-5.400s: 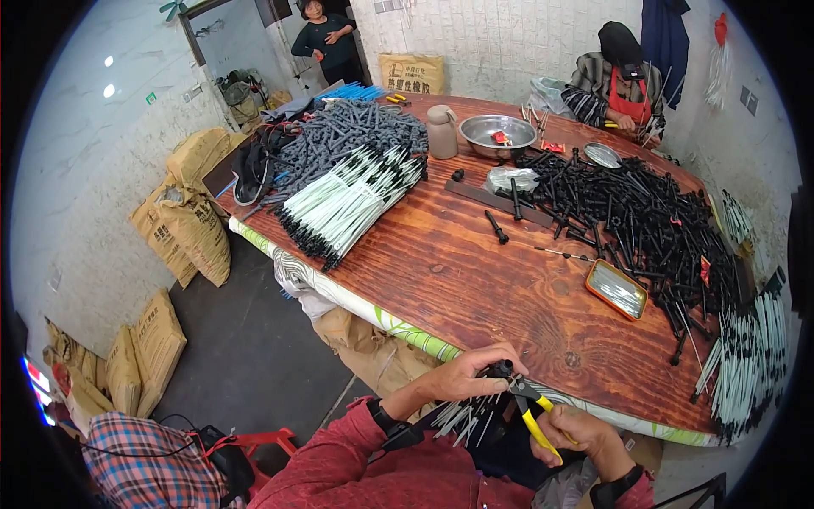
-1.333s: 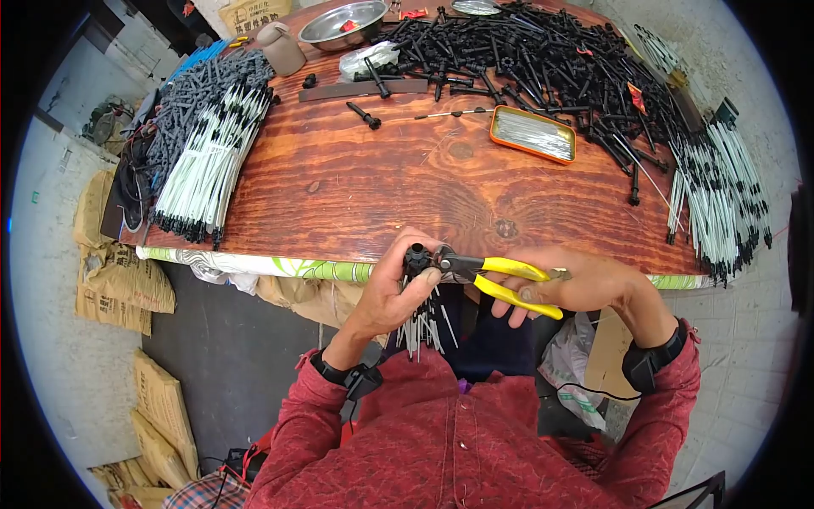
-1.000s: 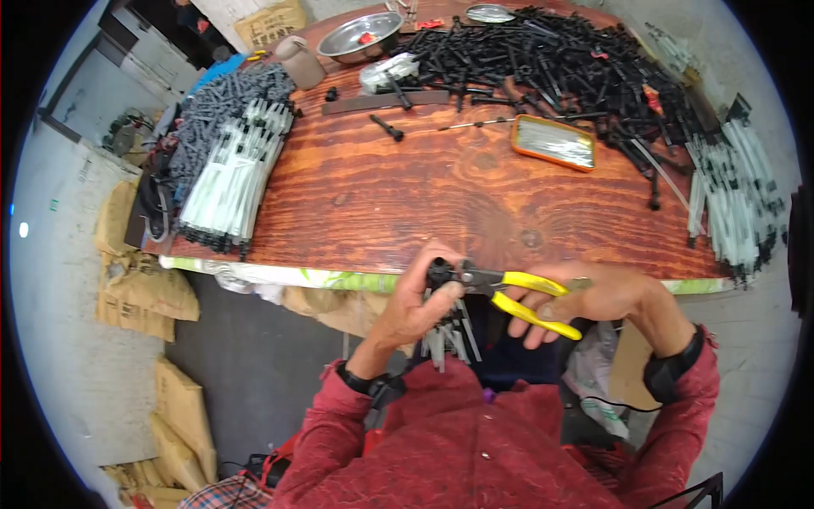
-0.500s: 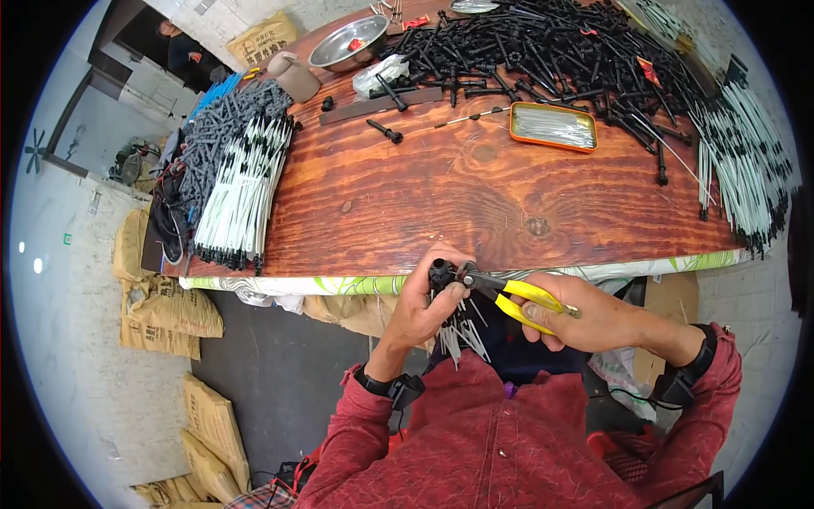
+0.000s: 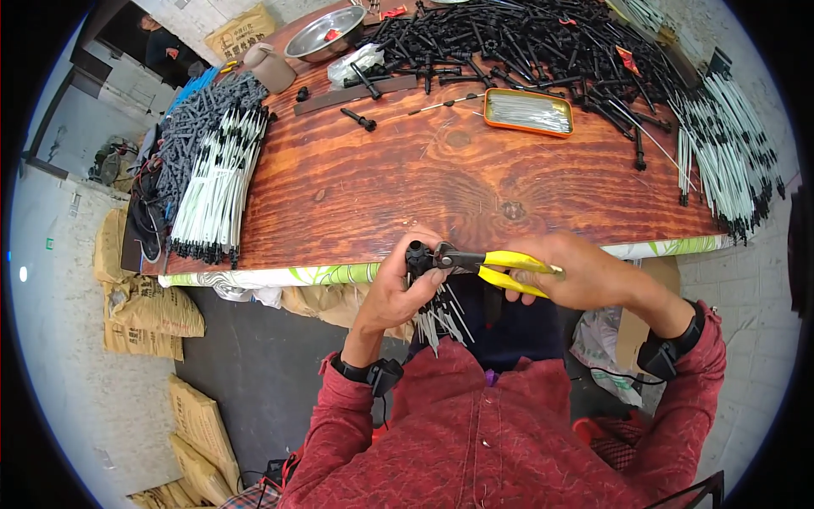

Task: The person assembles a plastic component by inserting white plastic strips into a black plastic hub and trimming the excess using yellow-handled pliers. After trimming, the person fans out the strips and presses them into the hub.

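My left hand (image 5: 398,287) is closed around a black plastic fitting (image 5: 416,254) with a round hollow top, just off the table's near edge. Thin pale strips (image 5: 443,316) hang below that hand; how they join the fitting is hidden by my fingers. My right hand (image 5: 575,270) grips pliers (image 5: 509,259) with yellow handles, held nearly level. Their dark jaws meet the right side of the fitting, close to my left thumb. What lies between the jaws is too small to make out.
On the wooden table (image 5: 381,195) lie a heap of black plastic parts (image 5: 543,42), an orange-rimmed tin of thin pins (image 5: 529,113), a metal bowl (image 5: 325,34) and a grey pile (image 5: 203,114). Bundled pale sticks stand left (image 5: 216,191) and right (image 5: 729,161). Sacks (image 5: 153,305) stack at left.
The whole view has shifted slightly. My right hand has swung the plier handles upward, from slanting down to nearly level. The left hand keeps its hold on the black fitting.
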A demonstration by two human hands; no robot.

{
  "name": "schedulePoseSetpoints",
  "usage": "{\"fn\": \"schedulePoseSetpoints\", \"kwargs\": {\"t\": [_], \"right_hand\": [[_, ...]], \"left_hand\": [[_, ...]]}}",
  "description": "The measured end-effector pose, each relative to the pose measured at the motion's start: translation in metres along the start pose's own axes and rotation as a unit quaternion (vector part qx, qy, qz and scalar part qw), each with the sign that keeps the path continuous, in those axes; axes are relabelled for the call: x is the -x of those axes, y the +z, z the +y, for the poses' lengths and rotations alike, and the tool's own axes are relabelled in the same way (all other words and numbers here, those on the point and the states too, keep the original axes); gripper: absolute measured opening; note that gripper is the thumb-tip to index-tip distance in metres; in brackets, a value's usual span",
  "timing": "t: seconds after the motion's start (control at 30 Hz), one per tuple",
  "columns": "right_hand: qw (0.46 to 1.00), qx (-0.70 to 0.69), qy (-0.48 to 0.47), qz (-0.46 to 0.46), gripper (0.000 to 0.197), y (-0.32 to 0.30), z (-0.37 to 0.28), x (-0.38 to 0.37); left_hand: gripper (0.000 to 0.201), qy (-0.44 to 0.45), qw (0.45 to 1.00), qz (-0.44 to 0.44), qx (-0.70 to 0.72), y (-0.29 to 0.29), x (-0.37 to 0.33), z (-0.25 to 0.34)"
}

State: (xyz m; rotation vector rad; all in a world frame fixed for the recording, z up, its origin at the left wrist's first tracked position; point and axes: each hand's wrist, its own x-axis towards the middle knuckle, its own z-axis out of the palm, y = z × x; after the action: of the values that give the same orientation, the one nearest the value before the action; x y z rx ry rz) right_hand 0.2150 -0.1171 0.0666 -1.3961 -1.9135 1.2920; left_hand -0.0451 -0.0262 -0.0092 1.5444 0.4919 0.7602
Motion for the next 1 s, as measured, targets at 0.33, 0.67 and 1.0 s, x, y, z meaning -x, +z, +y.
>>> {"fn": "schedulePoseSetpoints", "kwargs": {"t": [0.33,0.67,1.0], "right_hand": [[0.98,-0.167,0.073,-0.083,0.024,-0.009,-0.014,0.0],[0.99,-0.107,0.077,-0.043,0.026,-0.008,-0.008,-0.002],[0.946,-0.253,0.149,-0.135,0.02,-0.019,-0.013,-0.005]], "left_hand": [[0.032,-0.011,1.0,-0.014,0.025,0.004,0.002,0.006],[0.035,0.023,0.997,0.04,-0.053,0.007,-0.001,-0.003],[0.033,-0.019,0.999,0.034,-0.015,0.011,0.0,0.009]]}}
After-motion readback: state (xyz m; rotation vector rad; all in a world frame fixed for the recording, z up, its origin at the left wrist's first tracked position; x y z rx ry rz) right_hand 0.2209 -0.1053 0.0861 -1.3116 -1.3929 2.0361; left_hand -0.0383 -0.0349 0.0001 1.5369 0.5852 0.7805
